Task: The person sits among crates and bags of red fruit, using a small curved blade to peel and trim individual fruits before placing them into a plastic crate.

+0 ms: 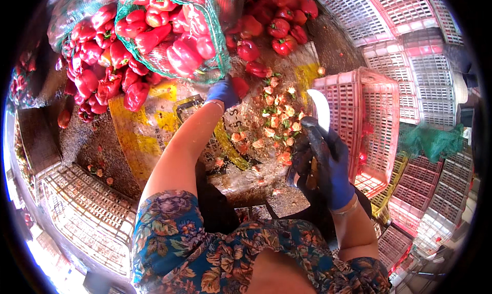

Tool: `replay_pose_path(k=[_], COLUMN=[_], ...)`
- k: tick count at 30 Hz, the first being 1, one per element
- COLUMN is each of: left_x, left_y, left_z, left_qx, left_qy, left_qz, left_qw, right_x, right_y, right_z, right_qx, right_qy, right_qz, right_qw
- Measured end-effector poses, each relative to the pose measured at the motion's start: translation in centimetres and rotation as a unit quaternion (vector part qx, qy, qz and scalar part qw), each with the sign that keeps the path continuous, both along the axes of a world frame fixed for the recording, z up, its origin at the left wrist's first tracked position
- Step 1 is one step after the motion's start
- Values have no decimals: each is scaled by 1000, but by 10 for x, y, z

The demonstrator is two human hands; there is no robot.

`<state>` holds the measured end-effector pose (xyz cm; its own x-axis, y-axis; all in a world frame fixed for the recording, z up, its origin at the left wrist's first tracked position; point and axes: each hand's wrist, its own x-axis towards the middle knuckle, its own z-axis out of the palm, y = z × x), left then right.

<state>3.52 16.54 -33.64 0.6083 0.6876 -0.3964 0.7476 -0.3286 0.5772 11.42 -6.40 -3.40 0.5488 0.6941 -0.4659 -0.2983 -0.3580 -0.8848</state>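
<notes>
My left hand (pixel 223 92), in a blue glove, reaches forward to the lower edge of a green mesh bag (pixel 225 56) full of red bell peppers (pixel 184 56). Its fingers are closed on a red bell pepper (pixel 240 87), though they are partly hidden. Closer to me on the right, my right hand (pixel 333 163) wears a blue glove with dark palm and fingers. It is closed around the handle of a knife, whose curved pale blade (pixel 321 109) points up and away. Cut pepper stem ends (pixel 279 114) lie scattered between the hands.
Loose red peppers (pixel 95 81) are heaped at the far left, and more (pixel 282 30) lie beyond the bag. A pink plastic crate (pixel 335 102) stands by my right hand. Stacked crates (pixel 435 84) line the right, another crate (pixel 87 212) is at the near left.
</notes>
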Motion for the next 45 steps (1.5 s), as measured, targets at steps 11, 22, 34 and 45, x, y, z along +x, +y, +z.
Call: replay_pose_path(k=[11, 22, 34, 45], left_x=[-29, -18, -48, -46], left_y=[-55, -101, -154, -155], left_z=[86, 287, 387, 351], left_qx=[-592, -520, -296, -119], left_qy=[-488, -565, -606, -630], left_qz=[84, -30, -6, 67], left_qw=[635, 640, 738, 764], right_x=[8, 15, -11, -9], right_y=[-13, -28, -46, -43], right_z=[-9, -8, 54, 70], right_qx=[34, 198, 305, 249], right_qy=[-20, -456, -577, -390], right_qz=[-18, 31, 12, 62], right_qw=[999, 867, 758, 884])
